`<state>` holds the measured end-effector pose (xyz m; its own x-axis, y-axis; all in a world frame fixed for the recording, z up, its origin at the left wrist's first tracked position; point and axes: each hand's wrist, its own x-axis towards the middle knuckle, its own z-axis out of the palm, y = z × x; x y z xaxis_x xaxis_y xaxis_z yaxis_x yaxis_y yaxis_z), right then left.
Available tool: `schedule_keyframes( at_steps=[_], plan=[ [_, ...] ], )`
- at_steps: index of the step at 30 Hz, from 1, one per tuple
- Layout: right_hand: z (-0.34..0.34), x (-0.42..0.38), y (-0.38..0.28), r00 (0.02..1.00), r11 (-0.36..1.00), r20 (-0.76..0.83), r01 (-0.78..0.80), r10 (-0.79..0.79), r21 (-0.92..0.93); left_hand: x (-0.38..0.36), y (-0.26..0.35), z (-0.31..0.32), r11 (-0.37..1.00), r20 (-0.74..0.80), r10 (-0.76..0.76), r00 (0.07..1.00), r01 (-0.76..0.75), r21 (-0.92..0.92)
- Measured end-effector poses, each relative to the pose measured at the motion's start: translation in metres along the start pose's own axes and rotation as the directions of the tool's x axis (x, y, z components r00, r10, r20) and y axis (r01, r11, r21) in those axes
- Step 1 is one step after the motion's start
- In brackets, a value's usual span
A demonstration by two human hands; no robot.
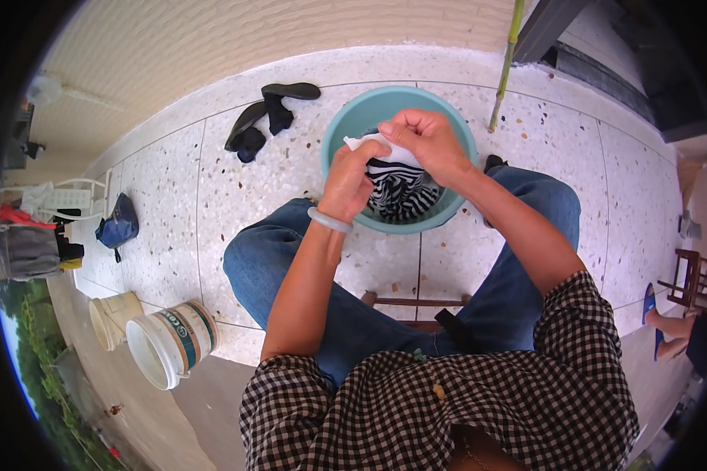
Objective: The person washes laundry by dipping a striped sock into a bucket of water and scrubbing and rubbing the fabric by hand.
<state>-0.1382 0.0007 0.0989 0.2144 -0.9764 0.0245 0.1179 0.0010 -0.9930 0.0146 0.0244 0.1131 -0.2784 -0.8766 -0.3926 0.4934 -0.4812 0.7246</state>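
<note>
A black-and-white striped garment [404, 192] with a white section [401, 154] hangs and bunches inside a teal plastic basin [336, 125]. My left hand [349, 182], with a pale bangle at the wrist, pinches the white section from the left. From the right, my right hand [430, 143] grips the same white section, thumb on top. Both hands are close together over the basin. The fingertips under the cloth are hidden, and the bottom of the basin is mostly covered.
Black slippers [292, 90] with dark socks [250, 144] lie left of the basin. A white bucket [153, 353] and a cream bucket [110, 320] lie farther left near a blue bag [119, 224]. A green pole [511, 59] leans at right. Another person's legs [672, 330] show far right.
</note>
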Motion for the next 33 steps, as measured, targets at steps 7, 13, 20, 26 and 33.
schedule_keyframes(
  at_steps=[7,13,20,26,33],
  plan=[
    [-0.001,0.004,-0.004,0.999,0.982,-0.018,-0.035,0.039,0.185,0.005,-0.014,-0.003,0.997,0.062,0.083,0.995,-0.083,-0.006],
    [-0.004,0.0,-0.01,0.996,0.992,0.075,-0.045,0.054,-0.118,-0.002,-0.003,0.002,0.999,0.016,0.033,0.999,-0.033,-0.008],
    [0.0,-0.003,-0.009,1.0,0.999,0.016,0.022,-0.023,0.024,0.008,-0.021,0.0,0.981,0.012,0.16,0.987,-0.16,0.112],
    [-0.008,0.003,-0.006,0.998,1.0,0.051,-0.024,0.024,0.007,-0.002,-0.006,0.01,0.985,0.017,0.17,0.985,-0.17,0.012],
    [-0.005,-0.004,-0.006,1.0,0.999,0.013,-0.024,0.023,0.021,0.01,-0.02,0.0,0.954,-0.009,0.198,0.98,-0.191,0.231]
  ],
)
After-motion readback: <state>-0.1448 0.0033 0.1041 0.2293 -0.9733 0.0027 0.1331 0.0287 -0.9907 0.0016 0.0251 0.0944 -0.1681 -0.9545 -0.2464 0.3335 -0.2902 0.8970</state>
